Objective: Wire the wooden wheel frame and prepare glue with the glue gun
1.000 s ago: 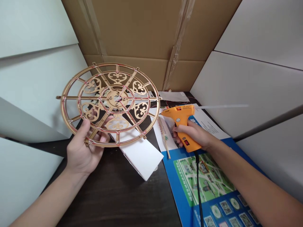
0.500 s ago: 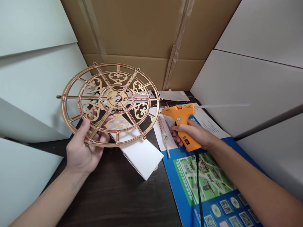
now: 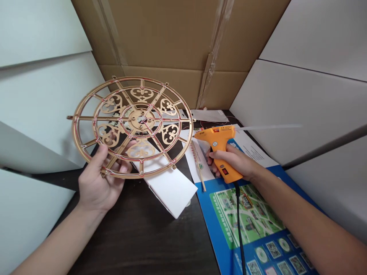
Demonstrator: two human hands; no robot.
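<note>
Left hand (image 3: 99,183) pinches gold wheel (image 3: 134,119); right hand (image 3: 233,162) grips glue gun (image 3: 219,142).

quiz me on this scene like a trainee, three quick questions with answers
1. What is the left hand holding?
2. True or false: the black cord of the glue gun runs down over the blue map board.
3. Fill in the blank: the right hand grips the glue gun by its ____.

Key:
1. The gold wheel
2. True
3. Handle
</note>
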